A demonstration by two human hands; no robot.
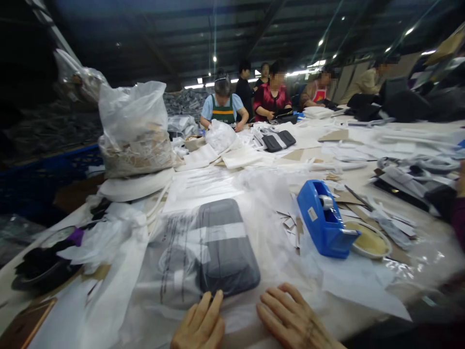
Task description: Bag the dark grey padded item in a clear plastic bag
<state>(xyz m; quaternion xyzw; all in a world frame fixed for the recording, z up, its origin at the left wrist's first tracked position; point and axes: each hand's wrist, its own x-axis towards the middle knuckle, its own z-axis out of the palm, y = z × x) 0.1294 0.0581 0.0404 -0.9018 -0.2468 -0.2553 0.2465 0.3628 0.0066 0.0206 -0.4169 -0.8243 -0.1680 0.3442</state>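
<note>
A dark padded bag point(227, 252) with a white paper band around it lies inside a clear plastic bag point(156, 291) printed with dark lettering. A coiled pale strap shows through the plastic to its left. My left hand point(199, 322) rests on the plastic at the near edge of the padded bag, fingers stretched forward. To the right, my right hand point(290, 317) lies flat on the plastic, fingers extended, apart from the padded bag. Neither hand grips anything.
A blue tape dispenser point(319, 223) and a round dish point(368, 242) of yellowish material stand to the right. At the left are a stuffed plastic sack point(134, 131), black items point(43, 266) and a phone-like object point(27, 322). Several people work across the table.
</note>
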